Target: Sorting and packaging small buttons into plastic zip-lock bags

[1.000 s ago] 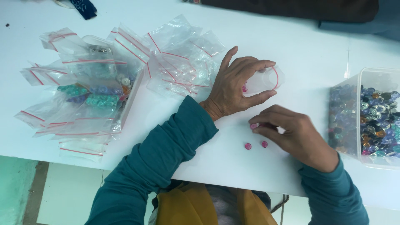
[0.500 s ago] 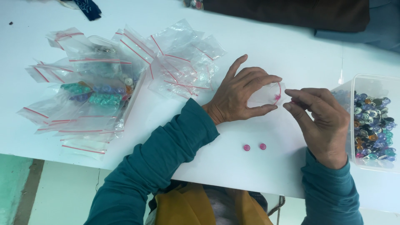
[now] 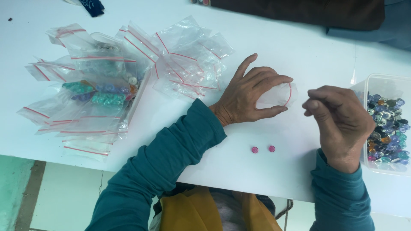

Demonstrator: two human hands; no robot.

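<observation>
Lying loose on the white bench (image 3: 299,51), nearest the body: two pink beads (image 3: 263,149). Beyond them, left hand (image 3: 250,96) pinching a small clear bag (image 3: 279,95) open between thumb and fingers. Right hand (image 3: 340,119), now pulled back from the bag mouth, fingertips closed together, contents not visible. At right, clear box (image 3: 385,83) holding mixed coloured beads. Far left, heaped zip bags (image 3: 107,81), some holding beads.
</observation>
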